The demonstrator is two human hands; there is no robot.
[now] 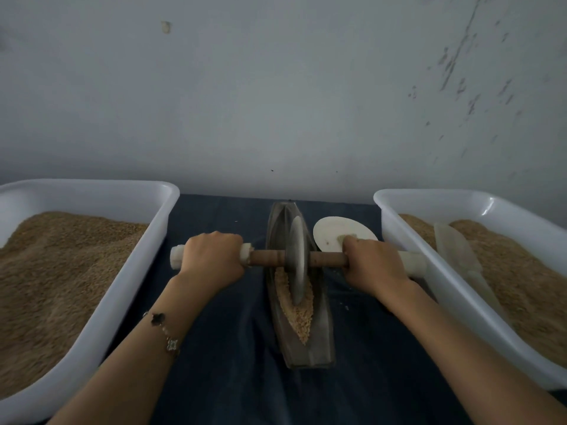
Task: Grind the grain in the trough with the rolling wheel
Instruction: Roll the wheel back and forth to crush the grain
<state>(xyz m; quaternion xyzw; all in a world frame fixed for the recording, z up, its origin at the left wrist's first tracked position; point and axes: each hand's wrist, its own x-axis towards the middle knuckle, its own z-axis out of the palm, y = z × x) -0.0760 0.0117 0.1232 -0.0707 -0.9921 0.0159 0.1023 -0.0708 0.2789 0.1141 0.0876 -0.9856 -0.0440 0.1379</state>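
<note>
The trough [299, 338] is a narrow, boat-shaped metal vessel lying lengthwise on the dark blue cloth [233, 378], its far tip toward the wall [276, 87] and its near end toward the person; the rolling wheel [297, 259] stands upright on edge inside the trough, roughly at mid-length; the grain [296, 314] lies in the channel on the near side of the wheel, heaped against the lower rim of the disc and tapering to a point toward the near end; the axle [267, 257] passes through the wheel centre and runs crosswise over the trough, brown wood beside the disc and pale wrapping at both outer ends; the left hand [211, 259] holds the left handle section with fingers curled over the top, knuckles up, the pale end projecting beyond it; the right hand [372, 265] holds the right handle section in the same overhand grip, the pale end projecting toward the right bin; a bracelet [165, 332] with dark clover charms sits on the left wrist; a white bin [129, 289] filled with tan grain stands left of the cloth; a second white bin [429, 265] with tan grain stands on the right, and a pale scoop [457, 253] lies in it; a small white dish [337, 231] rests on the cloth just right of the trough, partly behind the right hand.
</note>
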